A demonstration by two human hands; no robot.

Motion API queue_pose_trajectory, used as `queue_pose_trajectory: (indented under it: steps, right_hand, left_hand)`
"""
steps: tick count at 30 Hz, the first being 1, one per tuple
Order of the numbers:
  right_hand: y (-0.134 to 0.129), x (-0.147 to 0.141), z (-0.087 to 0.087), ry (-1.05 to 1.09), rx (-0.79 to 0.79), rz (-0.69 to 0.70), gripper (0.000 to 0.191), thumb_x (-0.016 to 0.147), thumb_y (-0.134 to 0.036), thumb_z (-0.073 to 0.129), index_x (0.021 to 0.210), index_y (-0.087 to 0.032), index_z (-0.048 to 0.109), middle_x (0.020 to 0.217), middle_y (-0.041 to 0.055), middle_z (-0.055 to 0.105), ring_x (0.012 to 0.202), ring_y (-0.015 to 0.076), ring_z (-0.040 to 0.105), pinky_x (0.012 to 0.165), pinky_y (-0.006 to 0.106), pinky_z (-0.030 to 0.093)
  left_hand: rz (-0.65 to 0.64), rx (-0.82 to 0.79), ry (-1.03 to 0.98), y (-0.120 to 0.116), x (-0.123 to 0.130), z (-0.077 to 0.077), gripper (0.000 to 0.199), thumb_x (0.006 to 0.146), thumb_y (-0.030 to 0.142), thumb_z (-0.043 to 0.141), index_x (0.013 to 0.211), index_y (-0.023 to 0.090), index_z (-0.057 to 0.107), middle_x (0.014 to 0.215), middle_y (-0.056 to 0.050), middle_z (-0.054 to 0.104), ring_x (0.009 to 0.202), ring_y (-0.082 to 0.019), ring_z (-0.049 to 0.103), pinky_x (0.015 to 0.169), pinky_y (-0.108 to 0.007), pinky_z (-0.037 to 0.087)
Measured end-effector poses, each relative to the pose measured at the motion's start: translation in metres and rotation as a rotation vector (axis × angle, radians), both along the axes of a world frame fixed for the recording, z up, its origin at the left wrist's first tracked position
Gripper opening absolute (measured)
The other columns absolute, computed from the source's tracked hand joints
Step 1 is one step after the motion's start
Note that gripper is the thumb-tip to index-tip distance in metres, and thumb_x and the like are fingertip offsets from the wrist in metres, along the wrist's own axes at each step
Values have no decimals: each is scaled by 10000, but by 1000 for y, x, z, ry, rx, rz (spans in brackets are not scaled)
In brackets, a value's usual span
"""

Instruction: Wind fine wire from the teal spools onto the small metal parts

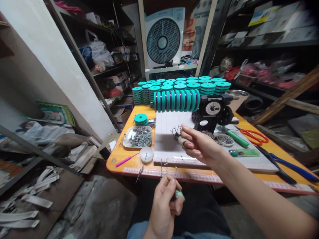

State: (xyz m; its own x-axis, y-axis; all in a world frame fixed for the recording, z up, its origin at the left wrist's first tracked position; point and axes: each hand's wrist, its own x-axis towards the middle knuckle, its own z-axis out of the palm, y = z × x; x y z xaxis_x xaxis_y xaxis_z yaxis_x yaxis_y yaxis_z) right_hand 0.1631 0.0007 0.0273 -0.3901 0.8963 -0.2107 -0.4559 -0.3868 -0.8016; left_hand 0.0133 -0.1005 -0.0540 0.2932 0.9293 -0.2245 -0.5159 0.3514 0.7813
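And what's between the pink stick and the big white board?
In the head view, a round whitish thing lies between the pink stick and the board; a thin strand crosses in front of it.

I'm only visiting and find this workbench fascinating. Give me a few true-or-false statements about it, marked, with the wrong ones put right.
1. A box fan stands beyond the stacked turquoise spools. True.
2. The orange-handled scissors lie at the left end of the table. False: the scissors are toward the right.
3. The pink-handled tool lies nearer the person than the white tray. True.
4. The white tray is empty. False: it holds many small parts.
5. The right hand is stretched farther forward than the left hand. True.
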Motion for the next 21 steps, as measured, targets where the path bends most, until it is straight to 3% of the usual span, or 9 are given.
queue_pose_trajectory:
  steps: [5, 7, 9, 11, 13, 15, 17, 19, 21]
  right_hand:
    - [-1, -1, -1, 3, 5, -22, 443, 821, -443, 598, 591, -176, 330, 451, -64, 378, 311, 11, 260, 273, 100, 149]
    - [-2, 0, 0, -64, 73, -8, 410, 832, -453, 586, 620, -172, 376, 475, -49, 430, 322, 14, 295, 281, 99, 158]
    - [-3, 3, 1, -206, 190, 7, 339, 851, -456, 563, 702, -164, 475, 506, -29, 499, 323, 17, 326, 290, 103, 173]
    - [-3, 8, 3, -387, 306, 20, 305, 870, -460, 536, 841, -158, 568, 502, -23, 530, 304, 17, 319, 292, 111, 175]
    - [-2, 13, 6, -542, 392, 35, 349, 880, -470, 517, 962, -145, 615, 459, -37, 503, 288, 18, 302, 290, 120, 172]
    - [-1, 17, 10, -646, 447, 67, 405, 883, -478, 505, 1039, -128, 634, 428, -47, 473, 285, 25, 308, 288, 129, 187]
    - [-1, 19, 14, -698, 485, 104, 438, 884, -478, 501, 1084, -114, 641, 422, -51, 462, 285, 28, 316, 289, 137, 211]
    - [-2, 19, 18, -710, 509, 132, 454, 885, -476, 499, 1108, -108, 642, 427, -52, 460, 288, 25, 314, 291, 140, 218]
    - [-3, 18, 19, -687, 508, 136, 454, 880, -472, 511, 1110, -103, 642, 429, -58, 443, 297, 24, 312, 291, 136, 213]
  left_hand:
    - [-17, 25, 13, 2, 2, -5, 239, 889, 370, 487, 738, 193, 433, 427, 83, 367, 384, -54, 167, 405, -193, 109]
    - [-24, 86, 119, 2, 2, -9, 249, 904, 404, 445, 770, 194, 455, 468, 51, 460, 376, -59, 205, 403, -194, 148]
    - [19, 220, 381, 1, 0, -10, 266, 910, 427, 421, 906, 188, 539, 612, -24, 598, 430, -98, 399, 455, -217, 290]
    - [48, 378, 735, -1, -4, -9, 341, 912, 410, 422, 1137, 196, 564, 786, -92, 668, 631, -188, 576, 604, -277, 382]
    - [29, 473, 1031, -1, -10, -3, 426, 912, 382, 428, 1295, 212, 505, 779, -105, 680, 705, -250, 609, 670, -319, 374]
    - [6, 537, 1155, 5, -12, 7, 456, 915, 364, 423, 1342, 211, 469, 734, -102, 679, 671, -266, 612, 668, -336, 369]
    - [61, 629, 1101, 18, -10, 20, 457, 926, 333, 410, 1365, 208, 434, 916, -126, 689, 837, -275, 626, 748, -338, 387]
    - [165, 723, 955, 36, -2, 34, 418, 935, 295, 397, 1341, 203, 444, 1238, -139, 572, 1133, -260, 517, 886, -324, 362]
    - [194, 755, 826, 54, 9, 45, 332, 936, 280, 404, 1228, 186, 531, 1227, -124, 561, 1149, -236, 486, 913, -310, 350]
